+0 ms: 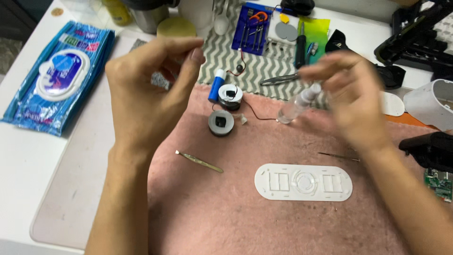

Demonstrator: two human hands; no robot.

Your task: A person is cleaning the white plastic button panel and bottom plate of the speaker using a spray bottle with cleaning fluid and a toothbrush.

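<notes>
My right hand [351, 94] has its fingers closed around the small clear plastic spray bottle [297, 105] above the pink fuzzy mat [226, 212], so I'd steady it while my left hand [146, 89] pinches nothing I can make out.

Pink towel [283, 222], white oval plate [303, 182], grey-white zigzag cloth [226, 56], blue wipes pack [59, 75].

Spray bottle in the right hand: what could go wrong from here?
1. The right hand grips the clear spray bottle tilted above the pink cloth; spray might reach the round motor parts and thin wire just beside it.
2. The left hand hovers raised with pinched fingers; whether it holds anything is unclear, and a small piece dropped into the cloth's pile could be hard to find.
</notes>
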